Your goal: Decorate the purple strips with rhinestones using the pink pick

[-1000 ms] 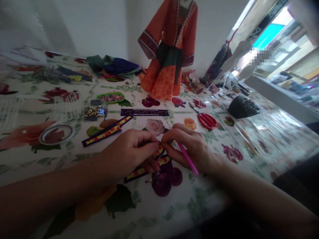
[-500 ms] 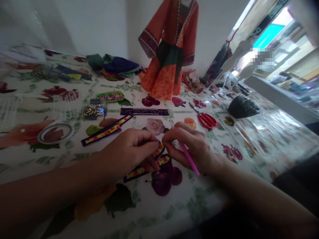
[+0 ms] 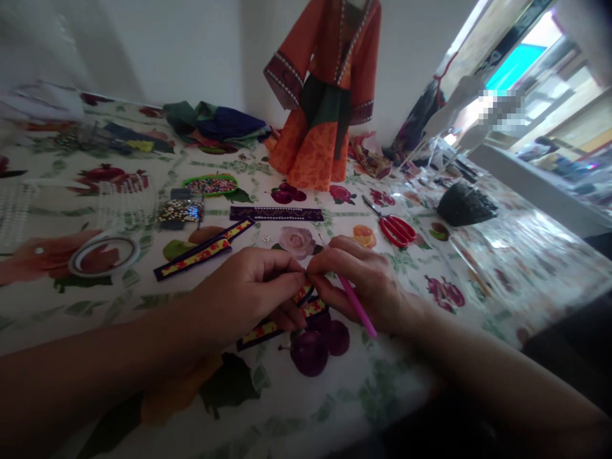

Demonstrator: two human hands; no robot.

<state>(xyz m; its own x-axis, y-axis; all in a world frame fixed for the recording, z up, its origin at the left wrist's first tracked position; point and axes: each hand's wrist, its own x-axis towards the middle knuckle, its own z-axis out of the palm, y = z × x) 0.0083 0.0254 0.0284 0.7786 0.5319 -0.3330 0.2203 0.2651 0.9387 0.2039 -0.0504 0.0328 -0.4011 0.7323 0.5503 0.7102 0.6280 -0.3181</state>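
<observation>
My left hand (image 3: pixel 268 284) is closed, thumb and fingers pinching a narrow yellow, red and purple patterned fabric strip (image 3: pixel 304 294). My right hand (image 3: pixel 361 274) has a slim pink stick-like tool (image 3: pixel 357 307) lodged in it, slanting down toward me. The fingertips of both hands meet at the strip's upper end, and what lies between them is hidden. Beneath my hands a similar patterned strip (image 3: pixel 258 334) lies on the table. To the left rest more patterned strips (image 3: pixel 196 256), and behind them a dark strip with rows of white beads (image 3: pixel 276 214).
A floral tablecloth (image 3: pixel 329 414) covers the table. Red-handled scissors (image 3: pixel 398 231) lie to the right, a green dish of beads (image 3: pixel 211 185) and a roll of tape (image 3: pixel 104 254) to the left. A small orange-red costume (image 3: pixel 310 153) stands at the back, near a black bundle (image 3: pixel 466 204).
My right hand has shifted slightly left, bringing its fingertips against those of my left hand. The pink tool has moved with it. My left hand stays almost still.
</observation>
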